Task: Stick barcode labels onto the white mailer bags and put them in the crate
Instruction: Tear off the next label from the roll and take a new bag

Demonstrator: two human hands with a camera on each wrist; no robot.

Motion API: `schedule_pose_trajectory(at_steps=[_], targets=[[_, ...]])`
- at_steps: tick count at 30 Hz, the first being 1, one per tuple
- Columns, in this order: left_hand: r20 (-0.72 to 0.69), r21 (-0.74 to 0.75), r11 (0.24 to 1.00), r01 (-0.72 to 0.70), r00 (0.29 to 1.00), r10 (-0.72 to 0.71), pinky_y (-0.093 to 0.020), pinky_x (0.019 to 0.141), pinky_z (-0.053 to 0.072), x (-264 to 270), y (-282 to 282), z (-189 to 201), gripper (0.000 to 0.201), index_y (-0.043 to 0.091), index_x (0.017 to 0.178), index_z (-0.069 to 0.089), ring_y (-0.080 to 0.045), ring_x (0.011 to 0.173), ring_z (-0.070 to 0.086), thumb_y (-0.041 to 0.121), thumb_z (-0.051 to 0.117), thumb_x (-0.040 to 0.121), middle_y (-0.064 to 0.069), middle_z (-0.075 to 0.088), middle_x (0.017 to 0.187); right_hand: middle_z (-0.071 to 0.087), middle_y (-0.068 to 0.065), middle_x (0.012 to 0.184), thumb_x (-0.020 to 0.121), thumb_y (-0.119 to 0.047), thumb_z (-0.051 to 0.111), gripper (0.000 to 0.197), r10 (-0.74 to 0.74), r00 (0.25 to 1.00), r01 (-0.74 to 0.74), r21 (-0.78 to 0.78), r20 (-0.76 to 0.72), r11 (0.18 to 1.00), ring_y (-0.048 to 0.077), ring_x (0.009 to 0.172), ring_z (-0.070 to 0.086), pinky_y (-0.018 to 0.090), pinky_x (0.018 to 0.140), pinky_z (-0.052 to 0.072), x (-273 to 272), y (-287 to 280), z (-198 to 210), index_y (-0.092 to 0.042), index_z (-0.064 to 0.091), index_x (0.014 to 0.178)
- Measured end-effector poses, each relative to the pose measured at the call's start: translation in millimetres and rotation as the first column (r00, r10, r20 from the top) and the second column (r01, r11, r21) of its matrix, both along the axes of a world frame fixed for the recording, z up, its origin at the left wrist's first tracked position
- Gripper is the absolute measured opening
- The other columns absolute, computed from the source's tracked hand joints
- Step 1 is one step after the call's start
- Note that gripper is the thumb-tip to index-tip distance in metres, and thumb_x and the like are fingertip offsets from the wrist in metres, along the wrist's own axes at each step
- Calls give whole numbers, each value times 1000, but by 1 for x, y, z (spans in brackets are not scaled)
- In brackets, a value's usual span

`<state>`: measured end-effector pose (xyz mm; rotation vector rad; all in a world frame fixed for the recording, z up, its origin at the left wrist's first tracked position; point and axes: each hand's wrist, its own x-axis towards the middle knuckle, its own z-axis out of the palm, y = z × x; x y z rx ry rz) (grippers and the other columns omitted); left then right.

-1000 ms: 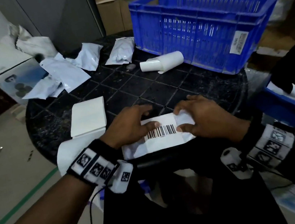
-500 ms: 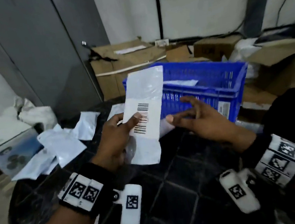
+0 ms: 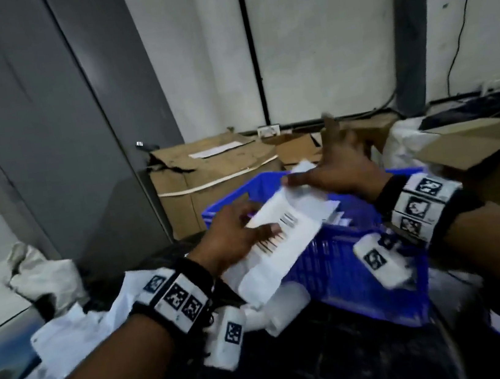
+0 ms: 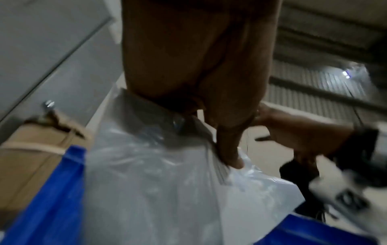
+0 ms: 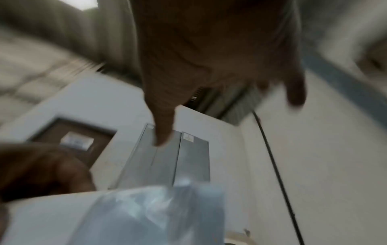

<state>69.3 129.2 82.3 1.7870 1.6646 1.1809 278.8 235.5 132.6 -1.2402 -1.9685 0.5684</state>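
the mailer bag [image 3: 281,239] is thin white plastic film, glossy and wrinkled, with a matt paper barcode label [image 3: 273,237]. the crate [image 3: 367,275] is hard blue plastic with a slotted wall. the boxes [image 3: 208,176] are rough brown cardboard, creased and torn.

A dark table [image 3: 347,362] with a faint tiled grid pattern filled the lower part of the head view. A blue crate [image 3: 360,273] stood on its far right part. Just left of the crate lay a white roll of labels [image 3: 286,311]. Loose white mailer bags [image 3: 79,332] were heaped along the table's left edge.
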Motion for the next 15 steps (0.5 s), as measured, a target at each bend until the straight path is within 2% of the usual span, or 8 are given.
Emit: schedule_pose_trajectory(at_steps=[1, 3, 6, 8, 10, 12, 14, 15], targets=[[-182, -13, 999, 33, 983, -35, -22, 73, 58, -3, 7, 6, 39, 18, 115, 75, -9, 88, 74, 27, 88, 80, 4, 78, 100, 21, 18, 166, 57, -68, 89, 133, -84, 991, 59, 217, 107, 974, 36, 149, 31, 53, 114, 38, 3, 13, 11, -23, 18, 160], [-305, -60, 995, 83, 947, -97, -16, 70, 53, -11, 24, 18, 44, 19, 117, 75, 3, 84, 71, 28, 91, 77, 14, 75, 93, 41, 6, 159, 60, -70, 87, 118, 66, 972, -122, 244, 225, 962, 28, 145, 41, 44, 119, 36, 5, 33, 36, -26, 37, 156], [-330, -27, 999, 39, 943, -46, -31, 82, 60, -24, 56, 42, 49, 22, 114, 76, -3, 88, 73, 33, 94, 70, 11, 78, 99, 75, -10, 112, 73, -58, 85, 52, 375, 798, -378, -93, 472, 921, 15, 106, 69, 35, 95, 55, -6, 53, 42, -29, 74, 115], [-386, 30, 1000, -8, 922, 19, -34, 85, 60, -33, 76, 57, 48, 24, 110, 77, -6, 88, 72, 37, 95, 67, 8, 78, 100, 76, -10, 89, 80, -50, 84, 27, 410, 763, -440, -63, 500, 896, 13, 85, 70, 33, 79, 55, -19, 72, 34, -27, 76, 91], [-424, 93, 994, -51, 902, 86, -36, 87, 59, -37, 91, 65, 52, 24, 114, 76, -11, 94, 72, 41, 94, 68, 6, 77, 104, 73, -8, 79, 84, -43, 83, 21, 428, 824, -449, -32, 372, 893, 9, 71, 62, 29, 70, 49, -30, 96, 27, -23, 76, 82], [-426, 237, 961, -144, 874, 235, -38, 95, 54, -40, 106, 62, 66, 25, 128, 68, -18, 107, 67, 51, 89, 71, 2, 73, 116, 76, 2, 86, 86, -34, 83, 15, 435, 884, -434, -48, 172, 900, 12, 75, 64, 30, 74, 51, -38, 123, 24, -20, 79, 88], [-397, 412, 866, -283, 800, 450, -42, 105, 46, -46, 119, 49, 79, 28, 142, 54, -28, 122, 56, 66, 76, 77, -6, 64, 131, 78, 8, 98, 85, -22, 84, 16, 377, 925, -380, -113, -46, 918, 20, 81, 71, 38, 79, 61, -39, 148, 22, -17, 80, 101], [-380, 458, 820, -343, 759, 529, -43, 108, 41, -48, 124, 41, 79, 28, 145, 48, -33, 128, 50, 68, 71, 81, -9, 59, 136, 77, 9, 100, 86, -18, 83, 19, 320, 941, -334, -151, -110, 930, 21, 77, 71, 38, 72, 63, -39, 161, 21, -15, 79, 104]])
